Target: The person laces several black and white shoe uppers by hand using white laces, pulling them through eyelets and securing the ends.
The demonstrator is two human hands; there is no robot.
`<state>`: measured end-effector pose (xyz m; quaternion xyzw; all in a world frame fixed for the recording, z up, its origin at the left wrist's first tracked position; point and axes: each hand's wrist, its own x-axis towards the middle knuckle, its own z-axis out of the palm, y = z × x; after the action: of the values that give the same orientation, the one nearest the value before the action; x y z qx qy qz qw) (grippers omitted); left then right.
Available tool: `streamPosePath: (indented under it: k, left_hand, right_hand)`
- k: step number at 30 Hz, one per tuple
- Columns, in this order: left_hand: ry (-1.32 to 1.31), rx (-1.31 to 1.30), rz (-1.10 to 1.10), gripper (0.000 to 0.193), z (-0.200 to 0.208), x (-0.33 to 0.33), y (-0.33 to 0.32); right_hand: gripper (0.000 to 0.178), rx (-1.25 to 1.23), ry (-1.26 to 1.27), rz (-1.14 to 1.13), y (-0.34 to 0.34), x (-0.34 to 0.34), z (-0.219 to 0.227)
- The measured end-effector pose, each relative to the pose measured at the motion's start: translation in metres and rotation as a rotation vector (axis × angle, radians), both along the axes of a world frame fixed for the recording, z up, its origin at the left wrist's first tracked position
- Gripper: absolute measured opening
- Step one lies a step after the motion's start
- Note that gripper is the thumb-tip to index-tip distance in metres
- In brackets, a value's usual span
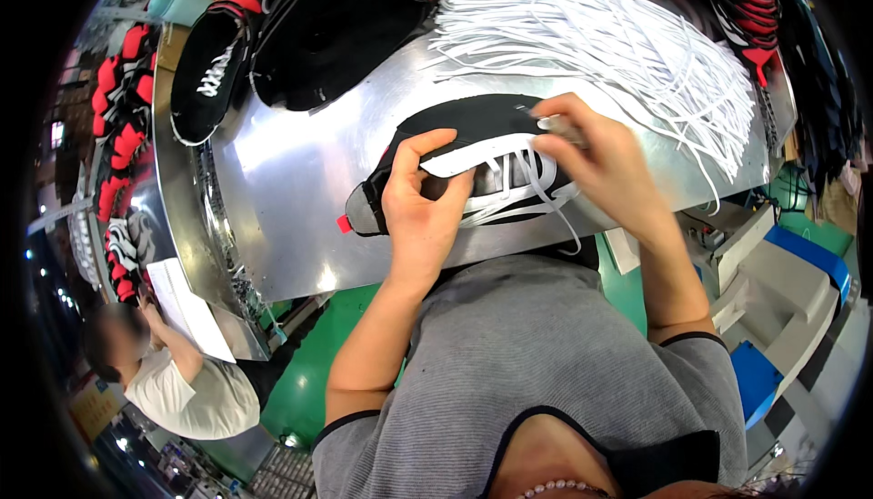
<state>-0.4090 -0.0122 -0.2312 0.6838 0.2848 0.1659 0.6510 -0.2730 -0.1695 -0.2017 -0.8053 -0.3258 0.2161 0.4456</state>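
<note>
A black shoe upper [455,115] with a white eyelet strip [480,154] and a small red tab lies across the metal table in front of me. A white shoelace [536,191] is partly threaded through it, and its loose loops hang towards me. My left hand [425,203] grips the upper, with finger and thumb curled over the opening by the white strip. At the strip's right end my right hand [596,153] is closed, its fingertips drawn together. Something small and greyish shows between those fingers, too blurred to name.
A heap of white shoelaces [591,35] covers the table's far right. Stacked black and red uppers [341,35] stand at the far left, beside one laced upper [211,71]. Beyond the table's left side, a person [195,381] in a white top works at a rack of red and black pieces.
</note>
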Motion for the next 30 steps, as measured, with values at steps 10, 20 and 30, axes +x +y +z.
streamPosePath:
  k: [10,20,30]
  left_hand:
    - [0.121,0.068,-0.193,0.043,0.028,-0.012,0.016]
    - [0.113,1.124,-0.360,0.021,0.011,0.001,-0.010]
    - [0.255,0.867,-0.298,0.026,0.010,0.007,0.015]
  right_hand:
    - [0.014,0.333,0.031,-0.202,0.010,0.005,-0.058]
    - [0.018,0.023,-0.379,-0.128,-0.029,-0.041,-0.026]
    - [0.024,0.051,0.145,-0.049,-0.046,-0.071,-0.031]
